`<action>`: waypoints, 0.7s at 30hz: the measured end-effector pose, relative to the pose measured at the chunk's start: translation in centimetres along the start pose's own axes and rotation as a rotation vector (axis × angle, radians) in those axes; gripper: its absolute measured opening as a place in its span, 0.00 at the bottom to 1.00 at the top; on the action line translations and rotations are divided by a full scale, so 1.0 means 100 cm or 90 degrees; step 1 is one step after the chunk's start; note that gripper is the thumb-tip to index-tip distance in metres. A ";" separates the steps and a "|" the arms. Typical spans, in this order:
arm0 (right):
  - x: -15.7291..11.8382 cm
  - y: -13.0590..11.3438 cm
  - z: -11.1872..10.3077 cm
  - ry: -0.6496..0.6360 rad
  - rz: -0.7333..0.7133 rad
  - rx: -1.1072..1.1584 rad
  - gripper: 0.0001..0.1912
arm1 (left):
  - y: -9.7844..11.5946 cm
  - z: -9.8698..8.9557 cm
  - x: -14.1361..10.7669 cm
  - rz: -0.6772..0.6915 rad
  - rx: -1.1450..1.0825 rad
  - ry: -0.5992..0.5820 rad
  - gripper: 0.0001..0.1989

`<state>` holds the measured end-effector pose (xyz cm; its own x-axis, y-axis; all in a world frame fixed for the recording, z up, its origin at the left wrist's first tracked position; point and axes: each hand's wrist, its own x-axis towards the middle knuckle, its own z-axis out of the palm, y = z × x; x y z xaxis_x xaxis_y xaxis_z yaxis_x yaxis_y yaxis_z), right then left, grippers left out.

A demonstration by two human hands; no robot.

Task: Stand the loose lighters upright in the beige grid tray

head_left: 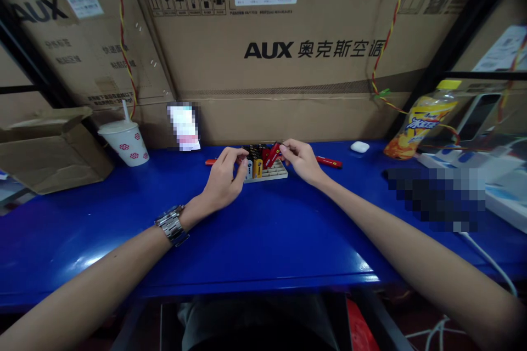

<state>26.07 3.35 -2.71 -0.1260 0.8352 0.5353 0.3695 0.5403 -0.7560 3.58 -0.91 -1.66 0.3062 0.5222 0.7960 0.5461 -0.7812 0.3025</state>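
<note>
A light-coloured tray with compartments [274,176] stands on the blue table, holding several small battery-like cylinders with dark tops. A white one [249,169] and a yellow one [257,168] stand at its front left. My right hand [302,160] pinches a red cylinder [272,154], which leans over the right part of the tray. At the tray's left side is my left hand [226,175], its thumb and fingers curved and apart beside the white cylinder. Behind my right hand lies a red stick-like object with a dark end [329,162]. An orange-red end [211,162] shows left of the tray.
On the left are a paper bag [53,148], a cup with a straw [125,142] and an upright phone [184,127]. To the right are a white case [359,147], a drink bottle [424,120] and a blurred dark object [436,197]. Large cardboard boxes [263,77] line the back.
</note>
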 end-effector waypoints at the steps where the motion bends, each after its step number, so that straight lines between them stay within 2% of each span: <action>1: -0.001 0.000 0.003 -0.017 -0.004 -0.009 0.15 | 0.000 0.000 0.000 0.000 0.000 -0.003 0.07; 5: -0.004 -0.004 0.012 -0.064 -0.028 -0.052 0.14 | 0.000 -0.001 0.000 0.000 0.004 -0.007 0.06; 9: -0.005 -0.005 0.010 -0.050 -0.056 -0.057 0.13 | 0.001 -0.001 0.001 -0.002 0.005 -0.012 0.06; 14: -0.005 -0.005 0.004 -0.056 -0.092 -0.046 0.18 | 0.000 -0.001 0.001 0.003 0.011 -0.010 0.06; 19: -0.005 -0.008 0.005 -0.137 -0.152 -0.130 0.18 | 0.000 0.000 0.000 0.006 0.013 -0.016 0.06; 21: -0.004 -0.010 0.003 -0.137 -0.160 -0.151 0.19 | 0.000 0.000 0.000 0.008 0.011 -0.020 0.06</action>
<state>25.45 2.52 -2.24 -0.4196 0.6967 0.5818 0.5023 0.7121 -0.4905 3.57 -0.92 -1.63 0.3376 0.5229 0.7827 0.5557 -0.7819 0.2826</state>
